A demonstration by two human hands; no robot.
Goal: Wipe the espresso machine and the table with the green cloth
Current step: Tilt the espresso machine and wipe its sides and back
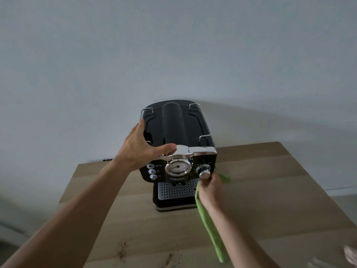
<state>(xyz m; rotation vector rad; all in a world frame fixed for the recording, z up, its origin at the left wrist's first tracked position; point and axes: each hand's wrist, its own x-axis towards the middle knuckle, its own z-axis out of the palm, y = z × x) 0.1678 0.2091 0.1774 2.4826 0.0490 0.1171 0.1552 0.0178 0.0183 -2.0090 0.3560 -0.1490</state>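
Note:
A black and chrome espresso machine [174, 132] stands at the back of a light wooden table [270, 206], against the wall. My left hand [139, 146] rests on its top left corner, thumb along the chrome front trim, fingers over the left side. My right hand [209, 188] grips the green cloth [210, 229] low at the machine's front right corner, just below the chrome knob. One end of the cloth hangs down along my forearm; a small bit shows behind my hand.
Dark crumbs or coffee stains [123, 250] speckle the table near its front edge. A blurred pale object [350, 256] lies at the lower right corner. The perforated drip tray [175, 190] sits at the machine's base. A grey wall rises behind the table.

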